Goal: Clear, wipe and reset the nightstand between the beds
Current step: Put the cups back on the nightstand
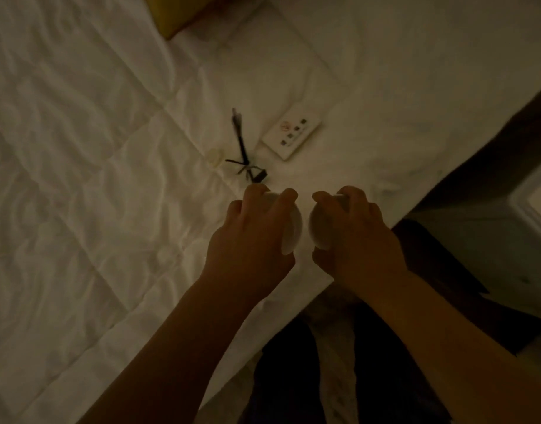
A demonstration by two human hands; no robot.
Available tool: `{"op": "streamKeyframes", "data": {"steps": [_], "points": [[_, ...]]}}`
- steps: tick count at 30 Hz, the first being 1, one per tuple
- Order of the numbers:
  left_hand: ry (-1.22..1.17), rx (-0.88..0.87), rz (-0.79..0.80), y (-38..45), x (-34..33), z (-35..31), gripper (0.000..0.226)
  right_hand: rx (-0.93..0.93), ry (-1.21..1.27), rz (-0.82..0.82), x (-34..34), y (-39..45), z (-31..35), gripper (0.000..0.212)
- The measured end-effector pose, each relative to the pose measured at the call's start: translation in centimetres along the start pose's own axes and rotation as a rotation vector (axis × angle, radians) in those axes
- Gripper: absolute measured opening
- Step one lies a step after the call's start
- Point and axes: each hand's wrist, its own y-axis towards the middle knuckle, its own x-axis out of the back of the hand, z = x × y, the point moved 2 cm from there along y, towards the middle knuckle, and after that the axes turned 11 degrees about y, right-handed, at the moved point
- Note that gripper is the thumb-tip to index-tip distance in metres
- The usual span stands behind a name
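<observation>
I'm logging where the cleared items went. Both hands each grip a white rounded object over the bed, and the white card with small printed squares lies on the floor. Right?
Not quite: the head view shows the white card lying on the white bedding, beside a black tied strap, not on the floor. The left hand and right hand do each grip a white rounded object.

A bed [79, 148] covered by a white quilted duvet [64, 224] fills the left and centre of the frame, its edge running diagonally from the lower left to the right side. The fabric is creased, with stitched seams crossing it. Near the centre lies a white rectangular card [291, 137] printed with small dark squares and a reddish mark. Just to its left lies a thin black item [243, 148], possibly a folded cable or stand; the dim light leaves it unclear. A small pale round object [214, 156] sits beside that. A yellow cushion [171, 13] rests at the upper edge.
</observation>
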Motion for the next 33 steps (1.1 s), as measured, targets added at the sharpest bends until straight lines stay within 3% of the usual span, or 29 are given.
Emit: {"op": "streamKeyframes", "data": {"steps": [11,23,33], "points": [[-0.066,-0.118,0.078,9.8,-1.9,-17.1,0.079,-0.234,0.128,-0.167,10.8,-2.6,-16.0,0.083],[-0.134,-0.346,0.21,19.4,-4.9,-40.0,0.089,-0.434,0.153,-0.381,22.3,-5.8,-35.1,0.091],[0.013,-0.5,0.067,26.5,-7.5,-51.6,0.098,-0.565,0.192,-0.514,26.1,-5.6,-46.2,0.096]]}}
